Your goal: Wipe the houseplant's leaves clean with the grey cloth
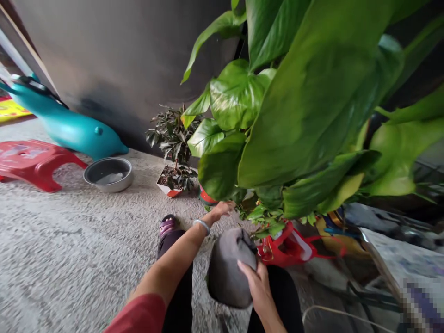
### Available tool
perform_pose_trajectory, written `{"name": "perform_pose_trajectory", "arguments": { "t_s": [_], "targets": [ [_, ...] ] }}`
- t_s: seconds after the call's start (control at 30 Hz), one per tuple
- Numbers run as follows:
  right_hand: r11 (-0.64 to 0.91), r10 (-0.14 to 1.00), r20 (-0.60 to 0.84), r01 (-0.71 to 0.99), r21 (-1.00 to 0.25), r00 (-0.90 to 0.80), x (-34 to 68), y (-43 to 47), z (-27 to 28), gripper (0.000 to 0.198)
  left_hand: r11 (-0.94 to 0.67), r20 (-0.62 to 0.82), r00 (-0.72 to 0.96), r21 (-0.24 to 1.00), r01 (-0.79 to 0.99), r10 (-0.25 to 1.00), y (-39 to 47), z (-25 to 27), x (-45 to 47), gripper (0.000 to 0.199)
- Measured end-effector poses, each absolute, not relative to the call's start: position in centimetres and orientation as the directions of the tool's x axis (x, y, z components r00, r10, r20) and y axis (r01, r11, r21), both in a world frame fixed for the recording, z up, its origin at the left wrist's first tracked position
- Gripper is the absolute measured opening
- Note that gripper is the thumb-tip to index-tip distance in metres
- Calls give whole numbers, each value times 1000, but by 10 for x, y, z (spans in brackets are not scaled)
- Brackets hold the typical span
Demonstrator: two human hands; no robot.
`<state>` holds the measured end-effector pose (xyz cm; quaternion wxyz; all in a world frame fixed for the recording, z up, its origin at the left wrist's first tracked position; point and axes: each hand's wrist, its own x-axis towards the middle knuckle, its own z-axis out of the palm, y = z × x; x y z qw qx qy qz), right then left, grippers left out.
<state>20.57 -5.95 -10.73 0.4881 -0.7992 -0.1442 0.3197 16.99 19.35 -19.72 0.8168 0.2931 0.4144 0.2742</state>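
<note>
My right hand (257, 282) grips a bundled grey cloth (231, 268), with the thumb on top of it, low in front of my legs. Stretched forward, my left hand (224, 209) is at the lower edge of a large leafy plant (287, 115). Its fingers look extended, though leaves and blur make their tips hard to see. A red pot (207, 196) shows partly, just beyond that hand and beneath the leaves. The big leaves hide much of what lies behind them.
A small dark-leaved plant stands in a white and orange pot (169, 182). Leftward are a grey metal basin (109, 175), a red plastic stool (38, 159) and a turquoise inflatable toy (79, 129). A red plastic item (287, 247) lies right of the cloth.
</note>
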Motion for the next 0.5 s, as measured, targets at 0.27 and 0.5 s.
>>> {"name": "perform_pose_trajectory", "arguments": {
  "t_s": [0.27, 0.5],
  "targets": [
    [-443, 403, -174, 25, -896, 898, 271, -86, -68, 64, 577, -336, 587, 765, -286, 736, 167, -205, 235, 23],
    [-345, 574, 180, 436, -831, 799, 291, 37, -47, 43, 669, -378, 563, 540, -510, 734, 184, -179, 184, 29]
  ]
}}
